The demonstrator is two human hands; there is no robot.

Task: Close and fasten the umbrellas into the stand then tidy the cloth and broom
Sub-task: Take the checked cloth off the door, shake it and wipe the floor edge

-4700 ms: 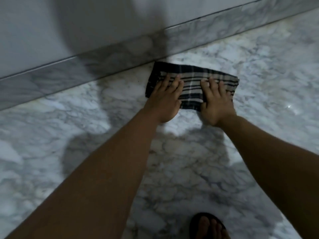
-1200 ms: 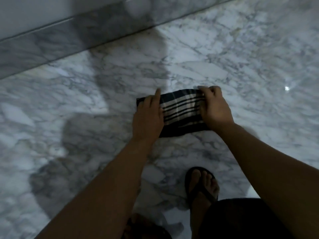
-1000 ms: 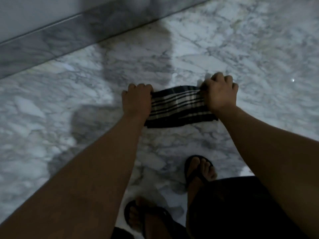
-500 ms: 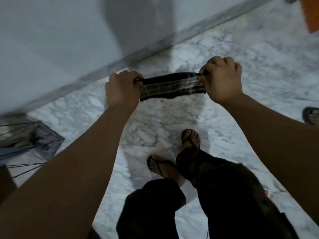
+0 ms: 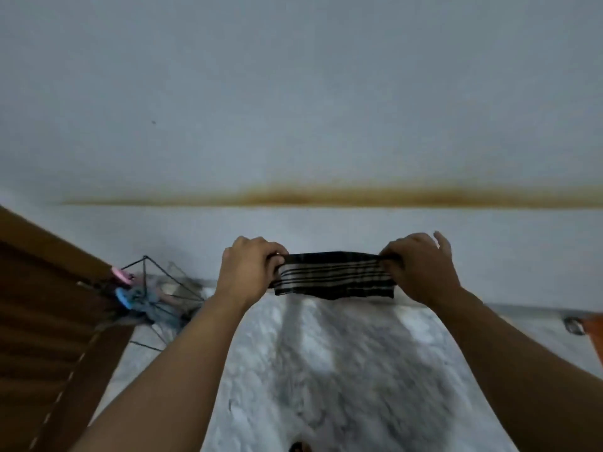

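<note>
A pale wall [image 5: 293, 93] with a rusty streak now fills the view above the marble floor [image 5: 326, 370]. The folded striped cloth [image 5: 332, 277], on that floor a second ago, hangs lifted between the left hand [image 5: 248, 272] and right hand [image 5: 421, 269], each pinching an end; it looks ready to be put away.

The marble floor [image 5: 342, 370] lies bare between the two forearms and runs open up to the wall [image 5: 293, 109], which closes off the far side. On the left a brown wooden door [image 5: 42, 321] blocks the way, with a wire stand [image 5: 156, 288] holding umbrella handles just beside it. At the right edge an orange object [image 5: 595, 334] stands near the wall.
</note>
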